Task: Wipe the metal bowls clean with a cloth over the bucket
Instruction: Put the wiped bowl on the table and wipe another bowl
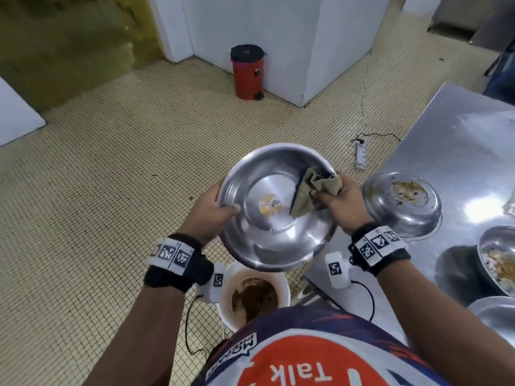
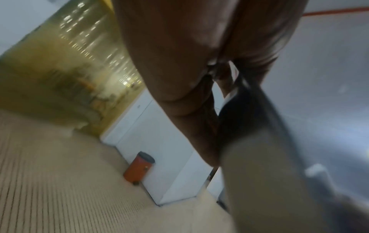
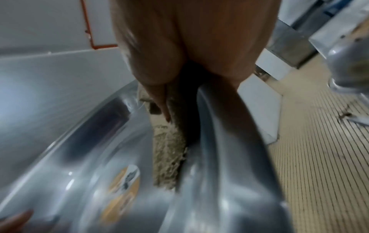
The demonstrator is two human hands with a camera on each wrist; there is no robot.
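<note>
From the head camera, the left hand (image 1: pixel 207 215) grips the near-left rim of a metal bowl (image 1: pixel 276 207), thumb hooked inside, tilting it above a white bucket (image 1: pixel 255 293) that holds brown food slop. The right hand (image 1: pixel 338 200) clamps a beige cloth (image 1: pixel 309 192) over the bowl's right rim, the cloth hanging down the inner wall; a round yellow sticker (image 1: pixel 269 205) sits on the bowl's bottom. On the steel table (image 1: pixel 459 140) to the right, a second bowl (image 1: pixel 402 204) lies upside down with food crumbs on its base, and another bowl (image 1: pixel 498 259) at the edge holds leftovers. A red bin (image 1: pixel 247 72) stands by the wall. The left wrist view is blurred: fingers (image 2: pixel 191 94) wrap the bowl's edge. The right wrist view shows fingers (image 3: pixel 159 97) pinching the cloth (image 3: pixel 169 157) against the bowl's inside.
</note>
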